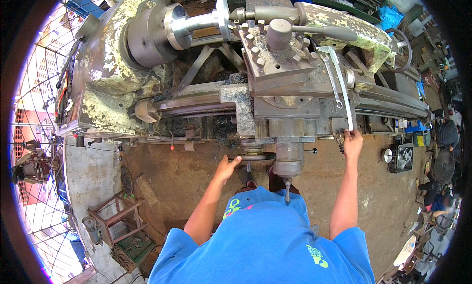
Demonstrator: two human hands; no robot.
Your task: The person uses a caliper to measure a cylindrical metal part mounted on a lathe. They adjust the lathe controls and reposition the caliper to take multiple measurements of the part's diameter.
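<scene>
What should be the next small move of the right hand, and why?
Probably, lift the caliper clear of the carriage: the right hand holds its lower end, while its upper end lies over the carriage, close beside the wrench. The left hand is at the handwheel.

Just below the frame's centre, the left hand [225, 169] stretches its thumb rightward, its forearm [209, 199] slanting. Right of centre, the right hand [352, 144] curls its fingers above a nearly upright forearm.
</scene>
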